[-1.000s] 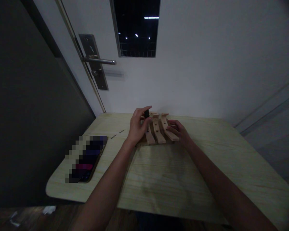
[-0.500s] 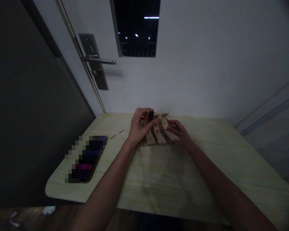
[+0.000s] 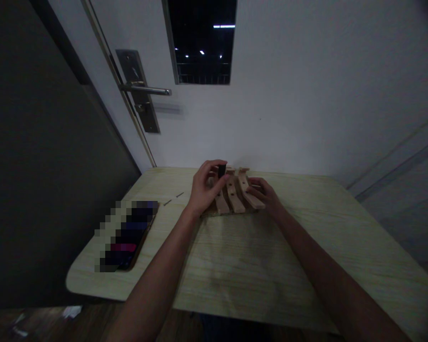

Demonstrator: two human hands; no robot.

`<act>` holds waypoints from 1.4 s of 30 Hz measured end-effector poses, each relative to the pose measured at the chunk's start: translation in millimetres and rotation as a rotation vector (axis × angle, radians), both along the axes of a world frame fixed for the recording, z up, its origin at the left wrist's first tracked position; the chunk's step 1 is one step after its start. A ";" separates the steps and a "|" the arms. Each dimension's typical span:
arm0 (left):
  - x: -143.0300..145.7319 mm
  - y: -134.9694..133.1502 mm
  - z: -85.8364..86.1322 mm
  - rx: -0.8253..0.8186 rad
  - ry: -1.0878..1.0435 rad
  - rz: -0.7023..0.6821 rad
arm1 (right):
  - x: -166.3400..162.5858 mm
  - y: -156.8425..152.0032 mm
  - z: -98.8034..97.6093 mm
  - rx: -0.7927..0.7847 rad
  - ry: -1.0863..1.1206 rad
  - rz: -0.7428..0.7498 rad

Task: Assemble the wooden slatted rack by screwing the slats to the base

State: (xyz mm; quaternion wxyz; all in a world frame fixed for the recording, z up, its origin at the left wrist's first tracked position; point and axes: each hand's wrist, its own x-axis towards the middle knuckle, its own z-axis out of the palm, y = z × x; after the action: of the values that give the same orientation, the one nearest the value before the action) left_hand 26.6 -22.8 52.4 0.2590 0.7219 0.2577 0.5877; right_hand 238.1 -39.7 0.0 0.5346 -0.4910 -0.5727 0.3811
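Observation:
On the table sits a wooden rack (image 3: 237,202) with several curved, holed slats on a base. My left hand (image 3: 206,189) is closed on a short black handle (image 3: 221,170), which stands upright over the leftmost slat. Its lower end is hidden behind my thumb and the slat. From the other side my right hand (image 3: 266,194) grips the rightmost slat, its fingers against the edge. Two thin screws or nails (image 3: 173,198) lie on the tabletop to the left of my left hand.
A phone (image 3: 133,237), partly pixelated, lies at the table's left. The pale wood-grain table (image 3: 235,266) stands against a white door with a lever handle (image 3: 148,90) and a dark window (image 3: 203,42). A dark panel (image 3: 57,190) rises on the left.
The black handle has shifted very slightly to the left within my left hand. My right hand and the wooden rack look unmoved.

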 end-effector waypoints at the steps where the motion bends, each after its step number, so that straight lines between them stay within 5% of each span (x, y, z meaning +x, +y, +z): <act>1: 0.3 0.3 0.3 0.006 -0.003 0.032 | -0.1 -0.2 0.3 -0.002 -0.001 0.001; 6: 0.8 2.4 1.0 0.014 -0.035 0.099 | -0.4 -0.3 1.3 -0.026 0.021 -0.003; 42: -1.6 2.7 -1.0 -0.080 -0.075 -0.064 | 0.9 1.8 -2.7 0.011 -0.005 -0.008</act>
State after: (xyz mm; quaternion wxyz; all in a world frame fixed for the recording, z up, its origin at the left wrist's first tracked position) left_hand 25.0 -20.1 51.4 0.3159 0.6960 0.2480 0.5951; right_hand 239.0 -38.0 -2.7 0.5371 -0.4913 -0.5743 0.3746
